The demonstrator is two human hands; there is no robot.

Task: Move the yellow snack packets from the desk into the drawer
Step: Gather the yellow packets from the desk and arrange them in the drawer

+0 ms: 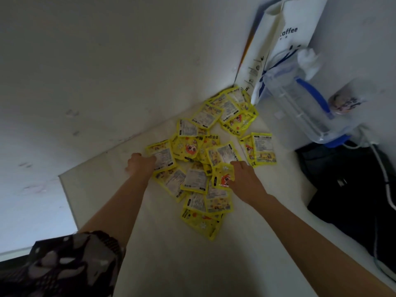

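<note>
— Where were the glossy yellow foil snack packets (205, 155)?

— Scattered in a loose, overlapping heap on the pale, smooth desk top (171, 264), running from the centre up toward one o'clock, into the corner by the wall. Two lay a little apart at about three o'clock of the heap.

— And the left hand (140, 163)?

— It lay at the heap's nine o'clock edge, fingers curled down onto a face-down packet; whether it gripped that packet I could not tell.

— The right hand (244, 179)?

— Toward the heap's four o'clock side, thumb and fingers pinching a yellow packet with a red cartoon face (222, 176).

— Anything else on the desk?

— At one to two o'clock stood a white paper bag printed "coffee" (295, 28) and a clear plastic jug with a blue handle (304, 103); a black fabric bag (351, 189) lay at three o'clock.
</note>
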